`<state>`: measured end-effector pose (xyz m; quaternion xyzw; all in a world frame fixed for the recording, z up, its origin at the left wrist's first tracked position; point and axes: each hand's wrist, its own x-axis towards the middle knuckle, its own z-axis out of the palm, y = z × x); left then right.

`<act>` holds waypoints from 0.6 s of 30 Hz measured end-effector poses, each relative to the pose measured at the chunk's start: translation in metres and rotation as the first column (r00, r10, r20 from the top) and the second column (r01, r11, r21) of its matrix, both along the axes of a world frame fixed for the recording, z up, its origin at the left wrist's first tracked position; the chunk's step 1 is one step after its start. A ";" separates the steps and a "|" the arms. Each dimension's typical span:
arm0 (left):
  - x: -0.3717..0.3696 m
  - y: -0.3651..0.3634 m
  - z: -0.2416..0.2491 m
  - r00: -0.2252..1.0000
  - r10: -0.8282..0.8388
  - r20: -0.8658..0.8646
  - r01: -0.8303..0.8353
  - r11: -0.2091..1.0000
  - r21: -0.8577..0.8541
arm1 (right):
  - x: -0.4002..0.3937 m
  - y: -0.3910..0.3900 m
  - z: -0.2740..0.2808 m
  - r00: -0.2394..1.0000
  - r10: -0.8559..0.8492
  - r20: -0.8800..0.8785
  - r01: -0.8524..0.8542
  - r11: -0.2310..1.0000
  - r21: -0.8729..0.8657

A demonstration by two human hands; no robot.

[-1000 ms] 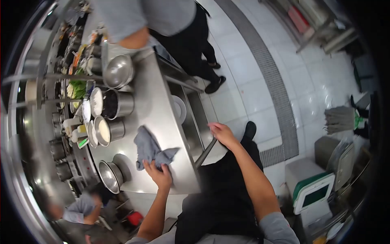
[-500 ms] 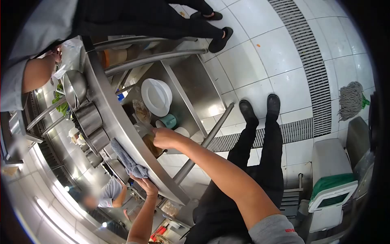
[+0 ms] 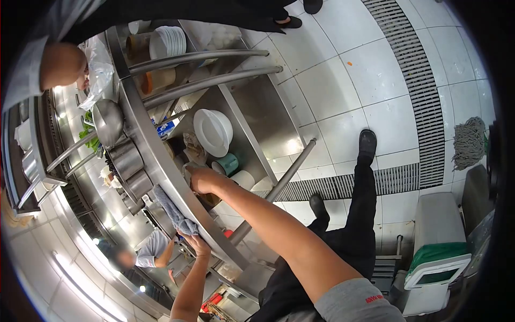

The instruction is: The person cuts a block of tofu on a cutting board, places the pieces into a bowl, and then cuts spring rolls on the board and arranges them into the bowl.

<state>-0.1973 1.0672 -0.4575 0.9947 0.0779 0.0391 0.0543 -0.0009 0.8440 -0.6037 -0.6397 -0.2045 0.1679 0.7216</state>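
Note:
My left hand (image 3: 196, 244) rests on the edge of the steel counter (image 3: 161, 161), its fingers stretched out and touching the end of a folded grey cloth (image 3: 173, 211). My right hand (image 3: 201, 180) reaches in below the counter top, to the lower shelf. Its fingers are curled beside a clear plastic wrap (image 3: 188, 167); what they hold is mostly hidden. Around it on the shelf are a green cup (image 3: 226, 164), a white cup (image 3: 244, 179), a bagged brownish item (image 3: 194, 148) and white bowls (image 3: 212, 132).
Another person's arm (image 3: 63, 65) is at the counter's far end, near a plastic bag (image 3: 99, 78). Steel pots (image 3: 126, 160) and a metal bowl (image 3: 108, 122) stand on top. Steel rails (image 3: 209, 80) cross the frame. A bin (image 3: 437, 268) and a mop (image 3: 469, 143) are at right.
My right hand has moved slightly deeper into the shelf. One of my feet has shifted back. The view has moved, showing stacked plates, and the other person's legs have moved towards the top edge.

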 end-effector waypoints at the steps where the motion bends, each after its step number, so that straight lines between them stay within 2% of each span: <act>1: 0.002 0.004 0.001 0.999 -0.043 -0.004 0.043 0.999 0.002 | 0.004 -0.001 0.000 1.000 0.005 -0.026 -0.005 1.000 -0.012; 4: 0.000 0.008 0.002 0.997 -0.054 -0.057 0.049 0.995 -0.084 | 0.010 0.001 0.000 0.993 -0.009 -0.119 0.005 0.999 -0.037; 7: 0.003 -0.001 0.001 0.999 -0.051 -0.016 0.050 0.997 -0.066 | -0.003 0.005 -0.005 0.991 -0.108 -0.082 0.108 0.994 -0.001; 8: 0.007 -0.007 0.000 0.999 -0.047 -0.015 0.046 0.997 -0.065 | -0.004 0.000 -0.005 0.985 0.014 0.174 0.011 0.990 -0.142; 9: 0.004 -0.002 -0.003 0.999 -0.037 0.000 0.037 0.998 -0.042 | -0.004 -0.016 -0.002 0.903 0.173 0.393 -0.048 0.950 -0.309; 10: 0.006 -0.018 0.000 0.999 -0.004 -0.039 0.001 0.997 -0.074 | -0.007 -0.018 -0.008 0.849 0.213 0.484 -0.029 0.933 -0.360; 11: 0.008 -0.018 -0.002 1.000 0.000 -0.026 0.000 1.000 -0.018 | -0.010 -0.022 -0.014 0.784 0.249 0.568 0.000 0.916 -0.401; 12: 0.006 -0.011 -0.004 1.000 0.001 -0.008 -0.001 0.999 0.035 | -0.019 0.005 -0.039 0.803 0.137 0.580 0.066 0.947 -0.315; 14: 0.011 -0.031 -0.005 0.999 -0.037 0.018 0.036 0.999 0.036 | -0.034 -0.009 -0.040 0.946 -0.082 0.313 0.155 0.964 -0.217; 15: 0.011 -0.022 -0.009 0.999 -0.049 0.021 0.047 0.996 0.073 | -0.048 -0.046 -0.022 0.979 -0.171 0.109 0.193 0.949 -0.251; 16: 0.010 -0.012 -0.013 0.998 -0.059 0.021 0.056 0.992 0.109 | -0.061 -0.083 -0.004 0.957 -0.274 -0.097 0.239 0.931 -0.277; 17: 0.012 -0.020 -0.010 0.998 -0.058 0.010 0.057 0.994 0.092 | -0.077 -0.124 0.013 0.908 -0.369 -0.198 0.287 0.892 -0.348; 18: 0.014 -0.032 -0.007 0.998 -0.056 0.001 0.056 0.996 0.073 | -0.088 -0.155 0.015 0.941 -0.325 -0.096 0.249 0.856 -0.452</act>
